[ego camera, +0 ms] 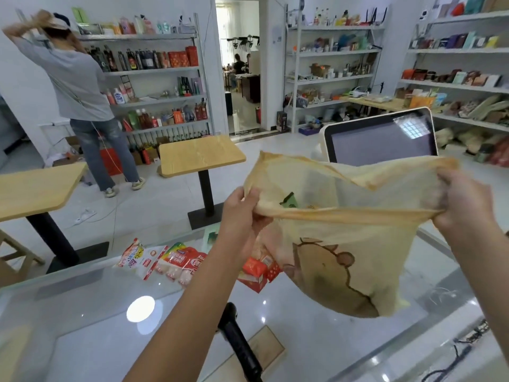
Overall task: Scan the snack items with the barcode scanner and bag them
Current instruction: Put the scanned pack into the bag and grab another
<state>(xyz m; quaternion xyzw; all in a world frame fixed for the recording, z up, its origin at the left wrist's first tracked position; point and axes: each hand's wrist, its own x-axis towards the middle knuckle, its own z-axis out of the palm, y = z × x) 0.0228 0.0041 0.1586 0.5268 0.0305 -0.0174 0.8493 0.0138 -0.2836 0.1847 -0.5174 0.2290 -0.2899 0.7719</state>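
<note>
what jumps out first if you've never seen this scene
A pale yellow bag with a bear drawing is stretched open mid-frame between the left hand and right hand. Below left, red and white snack packets lie on the glass counter, and a black barcode scanner shows near the bottom edge.

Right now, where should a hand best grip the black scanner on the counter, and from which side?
Grip the scanner by its long handle, from the near side: it lies on the glass counter, handle end toward the person, head away.
</note>
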